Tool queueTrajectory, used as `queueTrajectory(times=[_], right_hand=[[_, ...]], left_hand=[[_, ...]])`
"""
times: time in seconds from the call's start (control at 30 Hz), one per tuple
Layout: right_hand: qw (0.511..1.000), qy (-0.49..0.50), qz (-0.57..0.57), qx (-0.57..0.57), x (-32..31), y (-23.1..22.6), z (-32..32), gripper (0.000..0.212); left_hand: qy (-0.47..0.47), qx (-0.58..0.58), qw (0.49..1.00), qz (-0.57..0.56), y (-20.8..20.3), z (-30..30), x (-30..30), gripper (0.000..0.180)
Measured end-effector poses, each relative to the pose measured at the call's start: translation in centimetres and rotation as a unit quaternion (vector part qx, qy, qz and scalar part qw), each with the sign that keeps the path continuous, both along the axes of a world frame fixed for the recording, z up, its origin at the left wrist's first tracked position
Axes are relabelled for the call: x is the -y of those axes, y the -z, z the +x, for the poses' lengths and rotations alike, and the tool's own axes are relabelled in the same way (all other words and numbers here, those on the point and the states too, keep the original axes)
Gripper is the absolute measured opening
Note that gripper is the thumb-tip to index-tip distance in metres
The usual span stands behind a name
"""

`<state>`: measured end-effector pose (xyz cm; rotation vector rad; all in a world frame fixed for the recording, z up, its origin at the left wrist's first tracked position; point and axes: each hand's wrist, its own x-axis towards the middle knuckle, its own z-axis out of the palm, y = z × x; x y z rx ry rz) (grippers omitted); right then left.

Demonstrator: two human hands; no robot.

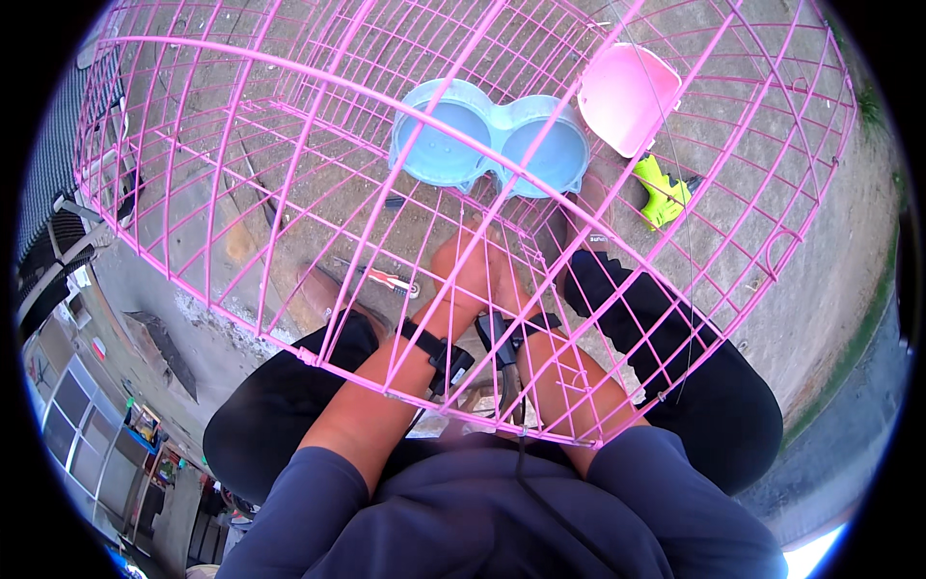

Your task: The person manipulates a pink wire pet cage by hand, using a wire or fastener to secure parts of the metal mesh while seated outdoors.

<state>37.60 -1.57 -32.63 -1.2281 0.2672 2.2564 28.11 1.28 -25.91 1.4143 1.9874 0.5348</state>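
A large pink wire cage (318, 77) fills the space in front of me, and its bars cross over my arms. My left hand (465, 270) and my right hand (507, 282) are close together behind the near bars. The fingers of both look curled in, at the cage's wires; what they grip is too small and covered to make out. Beyond them sits a light blue double bowl (492, 121) with two round basins, seen through the wires.
To the right of the bowl lies a pink plastic tub (627, 92), with a yellow-green glove (664, 193) below it. A hand tool with a red-and-white handle (386, 280) rests on the ground left of my hands. My bent knees flank the cage's near edge.
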Motion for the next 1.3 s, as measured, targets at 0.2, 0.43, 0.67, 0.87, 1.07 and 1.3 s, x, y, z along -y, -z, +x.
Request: queueTrajectory(times=[0.2, 0.43, 0.67, 0.87, 1.07, 1.3], right_hand=[[0.99, -0.021, 0.049, 0.133, -2.0, -0.7, 0.2, 0.019], [0.961, -0.036, 0.088, 0.258, -3.7, -5.2, -2.1, 0.022], [0.97, 0.013, 0.03, 0.24, -3.6, -5.8, -2.5, 0.017], [0.985, 0.02, 0.018, 0.173, -2.8, -3.2, -1.3, 0.018], [0.996, 0.037, -0.003, 0.076, -2.1, -2.1, -0.7, 0.02], [0.984, 0.11, -0.111, -0.085, -1.4, -1.8, -1.0, 0.022]], left_hand=[[-0.067, 0.107, 0.984, -0.122, -0.3, -3.1, -0.1, 0.021], [-0.217, 0.416, 0.839, -0.276, 0.1, -3.7, -1.0, 0.025], [-0.24, 0.526, 0.767, -0.278, 2.4, -3.6, -0.1, 0.023], [-0.25, 0.435, 0.832, -0.235, 1.1, -3.1, -0.6, 0.019], [-0.066, 0.147, 0.981, -0.108, 0.2, -1.3, -0.4, 0.014], [-0.03, 0.085, 0.995, -0.049, -0.4, -0.4, -0.7, 0.022]])
